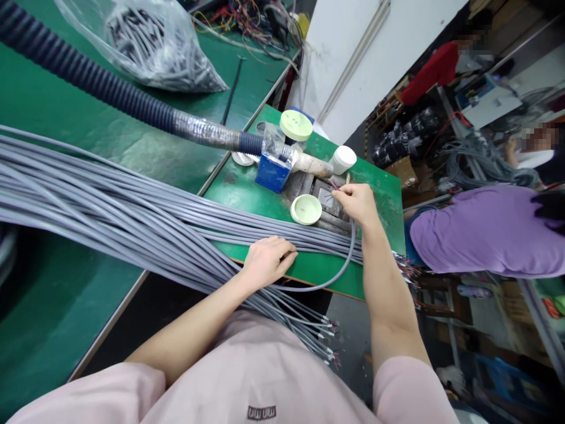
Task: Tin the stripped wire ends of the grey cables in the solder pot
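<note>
My right hand [358, 203] pinches a grey cable [351, 253] close to its stripped end, where thin coloured wires [334, 187] stick out past the fingertips. From there the cable loops down and back under my left forearm. My left hand [268, 259] lies on the bundle of grey cables [176, 218], fingers loosely bent and thumb apart. Just beyond the right fingertips is the mouth of a taped pipe [315, 165]. Below it are a dark metal block with a pale plate [325, 197] and a shallow light-green dish [306, 209].
A ribbed black hose [110, 97] crosses above the green table [238, 188] to a blue box [272, 172]. Nearby stand a light-green lid [295, 125] and a white jar [343, 159]. A bag of cable pieces [154, 47] lies behind. A person in purple [489, 229] is at right.
</note>
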A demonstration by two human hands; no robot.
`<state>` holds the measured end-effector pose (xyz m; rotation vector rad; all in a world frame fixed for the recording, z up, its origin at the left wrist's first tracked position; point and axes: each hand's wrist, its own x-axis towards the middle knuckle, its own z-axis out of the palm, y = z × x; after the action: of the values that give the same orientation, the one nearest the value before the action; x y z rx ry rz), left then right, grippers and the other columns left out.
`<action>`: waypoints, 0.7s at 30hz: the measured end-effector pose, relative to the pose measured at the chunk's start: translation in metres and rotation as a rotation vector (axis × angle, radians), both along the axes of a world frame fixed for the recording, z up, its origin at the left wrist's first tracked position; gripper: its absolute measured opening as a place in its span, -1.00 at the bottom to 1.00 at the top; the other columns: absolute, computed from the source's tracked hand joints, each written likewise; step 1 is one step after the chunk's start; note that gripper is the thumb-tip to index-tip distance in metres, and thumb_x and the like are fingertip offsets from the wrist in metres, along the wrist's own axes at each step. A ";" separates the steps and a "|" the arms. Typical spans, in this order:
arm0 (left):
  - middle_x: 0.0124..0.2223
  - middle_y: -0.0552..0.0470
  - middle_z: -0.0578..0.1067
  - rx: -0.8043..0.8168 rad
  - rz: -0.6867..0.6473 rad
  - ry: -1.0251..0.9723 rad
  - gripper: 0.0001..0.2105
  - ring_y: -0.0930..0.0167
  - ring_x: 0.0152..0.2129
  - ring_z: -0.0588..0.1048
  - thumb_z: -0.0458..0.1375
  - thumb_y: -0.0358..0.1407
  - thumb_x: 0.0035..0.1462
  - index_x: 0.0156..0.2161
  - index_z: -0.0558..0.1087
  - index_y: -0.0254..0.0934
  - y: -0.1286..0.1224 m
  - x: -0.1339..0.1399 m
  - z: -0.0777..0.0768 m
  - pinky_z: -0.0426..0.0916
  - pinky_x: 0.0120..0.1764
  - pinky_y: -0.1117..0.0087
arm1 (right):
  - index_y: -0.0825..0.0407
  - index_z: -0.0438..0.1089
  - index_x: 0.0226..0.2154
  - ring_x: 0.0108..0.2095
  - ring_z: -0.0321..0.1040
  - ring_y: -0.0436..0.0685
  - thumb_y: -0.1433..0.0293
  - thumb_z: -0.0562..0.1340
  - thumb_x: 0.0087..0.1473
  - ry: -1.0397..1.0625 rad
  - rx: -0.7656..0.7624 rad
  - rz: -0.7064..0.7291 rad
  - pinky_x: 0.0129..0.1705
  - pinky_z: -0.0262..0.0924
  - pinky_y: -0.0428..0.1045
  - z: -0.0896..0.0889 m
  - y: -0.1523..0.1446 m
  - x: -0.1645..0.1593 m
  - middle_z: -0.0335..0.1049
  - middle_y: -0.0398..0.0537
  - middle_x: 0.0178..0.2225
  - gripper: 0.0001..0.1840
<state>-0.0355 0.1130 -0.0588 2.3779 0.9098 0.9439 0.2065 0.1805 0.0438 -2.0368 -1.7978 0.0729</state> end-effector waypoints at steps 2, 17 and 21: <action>-0.42 0.07 0.52 -0.006 -0.001 0.004 -0.83 0.41 -0.42 0.44 0.06 -0.25 0.21 -0.31 0.47 -0.22 0.000 0.000 0.000 0.25 -0.31 0.38 | 0.08 0.35 -0.71 -0.60 0.09 -0.02 0.25 0.16 -0.08 0.043 -0.004 0.076 -0.51 -0.09 -0.08 0.004 -0.006 -0.013 0.09 -0.20 -0.73 -0.67; -0.41 0.09 0.53 0.003 -0.002 0.013 -0.86 0.41 -0.43 0.42 0.07 -0.27 0.20 -0.30 0.46 -0.23 -0.001 0.000 0.001 0.24 -0.32 0.38 | 0.00 0.57 -0.43 -0.38 0.37 0.13 0.30 0.12 0.05 -0.310 -0.217 0.169 -0.44 -0.04 -0.03 -0.017 -0.004 -0.063 0.54 -0.02 -0.40 -0.69; -0.41 0.09 0.53 0.009 -0.002 0.013 -0.86 0.41 -0.43 0.43 0.08 -0.26 0.20 -0.31 0.46 -0.23 -0.001 0.000 0.001 0.24 -0.32 0.38 | 0.00 0.57 -0.42 -0.39 0.36 0.12 0.29 0.10 0.07 -0.346 -0.221 0.146 -0.45 -0.05 -0.04 -0.017 -0.004 -0.064 0.53 -0.01 -0.42 -0.68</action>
<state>-0.0359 0.1121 -0.0579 2.3947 0.9102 0.9348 0.1429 0.1761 0.0263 -2.1701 -2.2382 -0.0434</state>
